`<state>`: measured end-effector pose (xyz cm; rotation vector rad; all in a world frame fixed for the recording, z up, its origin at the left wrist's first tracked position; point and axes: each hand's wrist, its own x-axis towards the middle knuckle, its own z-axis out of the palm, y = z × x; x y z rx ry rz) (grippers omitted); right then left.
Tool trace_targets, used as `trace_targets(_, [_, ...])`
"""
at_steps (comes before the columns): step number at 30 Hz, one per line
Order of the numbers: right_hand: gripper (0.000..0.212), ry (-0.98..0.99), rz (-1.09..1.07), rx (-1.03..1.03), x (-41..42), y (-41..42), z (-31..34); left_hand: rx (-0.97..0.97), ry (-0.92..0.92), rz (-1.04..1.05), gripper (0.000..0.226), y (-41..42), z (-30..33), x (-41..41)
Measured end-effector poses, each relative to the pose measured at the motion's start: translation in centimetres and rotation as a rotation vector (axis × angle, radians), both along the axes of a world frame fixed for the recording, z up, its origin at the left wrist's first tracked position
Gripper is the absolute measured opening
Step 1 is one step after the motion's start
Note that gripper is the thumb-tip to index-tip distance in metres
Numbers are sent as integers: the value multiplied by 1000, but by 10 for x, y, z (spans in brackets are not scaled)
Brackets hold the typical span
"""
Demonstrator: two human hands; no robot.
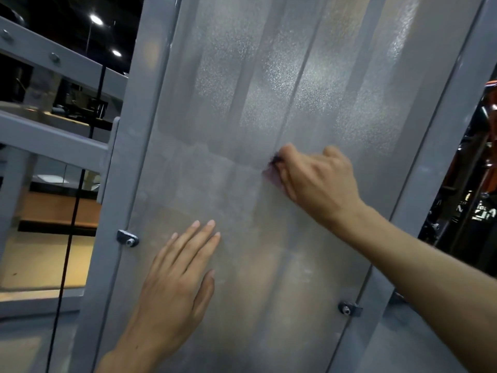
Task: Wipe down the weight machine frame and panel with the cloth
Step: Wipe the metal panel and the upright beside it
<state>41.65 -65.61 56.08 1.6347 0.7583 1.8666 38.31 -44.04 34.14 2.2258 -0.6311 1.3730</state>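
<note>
The panel (242, 103) was a frosted, translucent grey with a fine speckled grain and faint vertical bands of lighter and darker tone. The frame (129, 146) was plain matte grey. The cloth (271, 175) showed as a dull pinkish-red scrap with a dark spot at its top edge.

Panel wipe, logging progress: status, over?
Left hand flat on panel. Right hand grips cloth, mid-panel. Nothing in the way.

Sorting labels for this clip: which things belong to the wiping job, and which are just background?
Job: cloth, gripped by right hand; panel; frame; left hand, flat on panel.
Background: cable; bracket; ceiling lights.
</note>
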Motion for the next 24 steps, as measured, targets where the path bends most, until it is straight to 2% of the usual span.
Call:
trace_targets(3, [29,103,6,-274,4,3,-57,2,1,2,55,4,-1,0])
trace_targets(5, [31,107,-5,-369,4,4,-52,3,-2,-2,55,7,-2,0])
trace_targets(7, [32,33,-3,-285,3,8,-20,-2,-1,-10,54,8,-2,0])
trace_targets(9, [34,-53,-18,-76,-1,12,12,-1,17,-5,55,9,-4,1])
trace_targets(11, [35,-66,-16,56,-2,16,13,-1,33,-3,55,9,-7,1])
trace_targets(12, [33,-47,-6,57,-1,17,2,-4,36,-6,55,10,-7,2])
trace_targets(16, [30,118,8,-290,6,18,-68,-24,34,-20,55,14,-9,3])
trace_targets(18, [33,124,-9,-367,6,19,-61,-41,31,-30,55,18,-7,3])
trace_targets(20, [34,23,-14,-265,5,22,-29,-48,34,-29,55,18,-6,3])
trace_targets(22, [38,-75,-35,-75,2,27,0,-46,54,-23,56,19,-8,3])
trace_targets(24, [38,-84,-36,27,2,31,3,-46,75,-17,57,20,-10,4])
